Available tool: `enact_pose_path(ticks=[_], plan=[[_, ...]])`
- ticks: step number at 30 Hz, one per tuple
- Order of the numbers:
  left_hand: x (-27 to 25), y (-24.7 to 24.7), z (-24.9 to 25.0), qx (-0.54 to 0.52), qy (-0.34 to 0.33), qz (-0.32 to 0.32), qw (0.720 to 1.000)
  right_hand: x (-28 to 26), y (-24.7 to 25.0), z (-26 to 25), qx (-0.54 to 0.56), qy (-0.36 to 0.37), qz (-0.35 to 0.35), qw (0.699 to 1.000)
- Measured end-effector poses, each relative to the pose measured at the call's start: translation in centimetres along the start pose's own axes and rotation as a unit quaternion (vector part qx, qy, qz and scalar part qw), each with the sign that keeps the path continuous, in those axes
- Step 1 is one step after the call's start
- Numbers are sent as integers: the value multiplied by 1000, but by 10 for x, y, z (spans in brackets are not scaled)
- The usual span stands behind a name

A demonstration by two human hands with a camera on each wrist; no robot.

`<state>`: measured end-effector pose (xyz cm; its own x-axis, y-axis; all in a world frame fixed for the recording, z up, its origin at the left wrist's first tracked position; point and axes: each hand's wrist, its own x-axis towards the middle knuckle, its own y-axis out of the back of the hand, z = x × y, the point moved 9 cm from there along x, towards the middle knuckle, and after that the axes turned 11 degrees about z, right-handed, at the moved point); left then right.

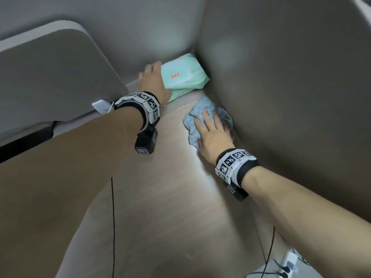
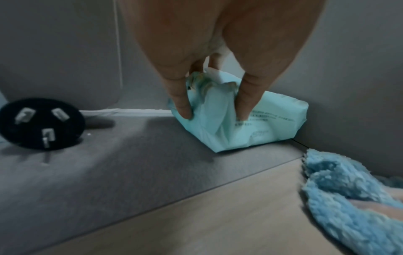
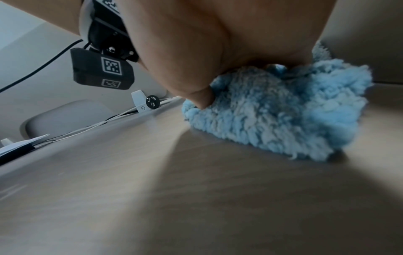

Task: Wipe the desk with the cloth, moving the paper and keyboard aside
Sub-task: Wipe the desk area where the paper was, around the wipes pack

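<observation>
You are in the wiping step, working the far right corner of the desk (image 1: 164, 197). Your right hand (image 1: 213, 135) lies flat on the blue cloth (image 1: 202, 113), fingers straight and spread, pressing it down onto the wood; the right wrist view shows the thumb (image 3: 201, 100) dug into the near edge of the pile. The cloth sits bunched under and ahead of that hand, spilling out toward 12 and 10 o'clock from the knuckles, and its right edge lies against or just beside the side partition (image 1: 291, 97).

Your left hand (image 1: 153, 83) is at about 10 o'clock from the cloth, fingers curled round the near end of the green tissue pack (image 1: 180, 77), which looks to be the task's paper. The left wrist view shows the fingertips (image 2: 182, 107) pinching the wrapper, with the pack tucked into the corner where the back panel meets the side partition. Whether it is lifted clear of the surface you cannot tell.

The next move likely calls for taking the pack out of the corner toward 9 o'clock, then sweeping the cloth up to 12 o'clock into the spot it covers. No keyboard is in view. A black plug (image 2: 41, 124) lies on the grey strip to the left, so carry the pack clear of it.
</observation>
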<state>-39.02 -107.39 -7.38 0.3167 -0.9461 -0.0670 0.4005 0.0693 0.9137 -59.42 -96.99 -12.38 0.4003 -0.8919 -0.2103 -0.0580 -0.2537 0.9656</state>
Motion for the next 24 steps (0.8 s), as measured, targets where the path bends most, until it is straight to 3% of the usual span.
enact_pose_path(ticks=[8,10,13,18,24], plan=[[-44,16,-13,-16,-5,-10,1000,0,10,1,53,16,24,998],[-64,25,-22,-31,-8,-18,999,0,13,8,74,-10,39,996],[-106,39,-57,-16,10,-49,999,-3,12,-4,62,-31,42,997],[-170,51,-118,8,27,-85,996,-13,-3,-23,8,-73,-13,997],[-208,91,-171,-10,54,-51,997,-19,-7,-36,-7,-88,-27,996]])
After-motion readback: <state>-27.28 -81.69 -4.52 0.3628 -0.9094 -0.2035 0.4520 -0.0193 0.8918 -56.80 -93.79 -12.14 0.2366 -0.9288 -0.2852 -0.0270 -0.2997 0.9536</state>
